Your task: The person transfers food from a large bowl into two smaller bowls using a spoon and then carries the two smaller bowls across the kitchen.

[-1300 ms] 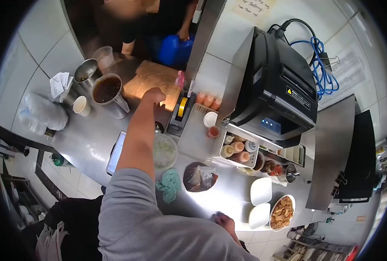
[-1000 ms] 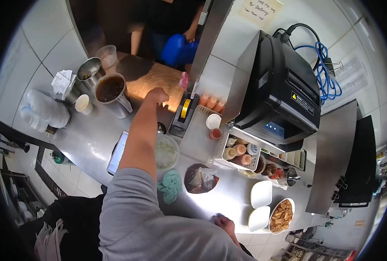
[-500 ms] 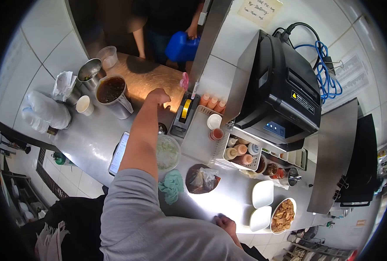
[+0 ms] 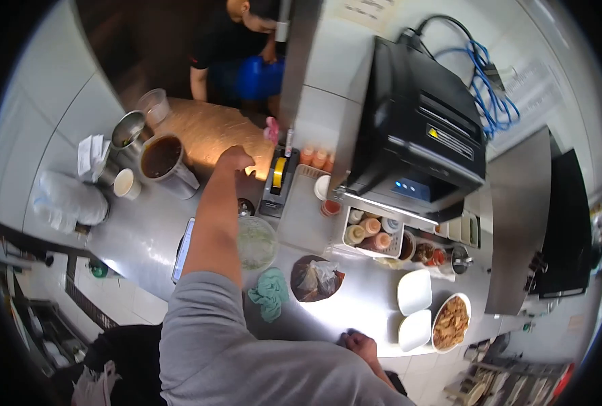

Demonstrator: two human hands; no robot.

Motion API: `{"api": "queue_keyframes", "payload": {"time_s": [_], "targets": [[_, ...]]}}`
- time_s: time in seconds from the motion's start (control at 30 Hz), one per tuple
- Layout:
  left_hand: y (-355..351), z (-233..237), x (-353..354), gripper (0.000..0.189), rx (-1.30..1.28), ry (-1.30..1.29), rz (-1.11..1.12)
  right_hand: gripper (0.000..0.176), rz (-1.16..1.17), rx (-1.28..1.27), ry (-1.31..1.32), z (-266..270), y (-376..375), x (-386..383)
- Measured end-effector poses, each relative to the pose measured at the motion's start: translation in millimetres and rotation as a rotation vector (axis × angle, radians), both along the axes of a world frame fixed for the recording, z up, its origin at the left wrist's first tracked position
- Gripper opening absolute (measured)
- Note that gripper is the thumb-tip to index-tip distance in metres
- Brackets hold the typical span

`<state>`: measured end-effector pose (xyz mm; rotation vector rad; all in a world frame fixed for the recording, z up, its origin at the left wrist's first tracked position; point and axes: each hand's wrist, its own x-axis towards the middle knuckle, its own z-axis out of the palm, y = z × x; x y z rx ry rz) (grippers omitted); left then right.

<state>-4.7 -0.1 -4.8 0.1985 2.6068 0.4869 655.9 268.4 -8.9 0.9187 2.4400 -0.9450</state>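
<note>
My left arm in a grey sleeve reaches far across the steel counter (image 4: 145, 237). My left hand (image 4: 235, 159) lies with curled fingers on the counter, just left of a black tape dispenser (image 4: 277, 179) with a yellow roll. I see nothing in that hand. A clear tub with pale contents (image 4: 257, 242) stands right beside my forearm, and a phone (image 4: 182, 249) lies under it on the left. My right hand (image 4: 359, 342) rests on the counter's front edge and holds nothing.
A jug of dark liquid (image 4: 162, 159), a steel cup (image 4: 126, 130) and a paper cup (image 4: 123, 183) stand at the left. A bagged bowl (image 4: 316, 277), a green cloth (image 4: 268, 292), sauce bottles (image 4: 371, 230), white dishes (image 4: 415, 292) and fried food (image 4: 452, 323) are at the right. A black printer (image 4: 416, 135) looms above. A person with a blue jug (image 4: 257, 76) stands behind the hatch.
The view has tilted a little to the left. The person behind the hatch has shifted with the blue jug. Both my hands stay where they were.
</note>
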Motion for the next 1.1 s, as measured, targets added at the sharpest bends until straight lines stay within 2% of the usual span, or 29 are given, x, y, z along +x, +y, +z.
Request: {"api": "queue_keyframes", "payload": {"time_s": [0.07,0.13,0.17,0.27,0.47,0.53,0.7,0.83,1.0,1.07,1.1], "targets": [[-4,-39,-18,0.065,0.04,0.043,-0.055,0.039,-0.003,0.04,0.143,-14,2,12],[-3,-64,-39,0.064,0.157,-0.126,0.019,0.041,0.007,0.042,0.078,7,0,0],[4,-19,-13,0.059,0.134,-0.102,0.029,0.043,0.009,0.03,0.072,3,2,1],[3,1,1,0.057,0.078,-0.063,-0.006,0.044,-0.021,-0.001,0.177,7,-3,-1],[0,-18,-8,0.058,0.05,-0.025,-0.047,0.036,0.054,0.019,-0.092,20,0,-9],[2,-14,-3,0.058,0.023,0.044,-0.084,0.035,0.048,0.01,-0.056,22,0,-8],[-3,-18,-4,0.048,0.114,-0.006,0.009,0.032,0.021,-0.004,-0.005,16,0,-6],[-7,-22,-11,0.046,0.131,-0.035,0.014,0.029,0.006,-0.011,-0.007,11,2,-6],[-8,-16,-7,0.054,0.19,-0.077,0.075,0.029,0.015,0.02,0.036,1,1,-3],[-7,-12,-4,0.057,0.197,-0.063,0.094,0.04,-0.045,0.039,0.122,-5,1,-2],[-6,-11,-2,0.061,0.204,-0.049,0.109,0.04,-0.041,0.04,0.122,-2,0,-5]]}}
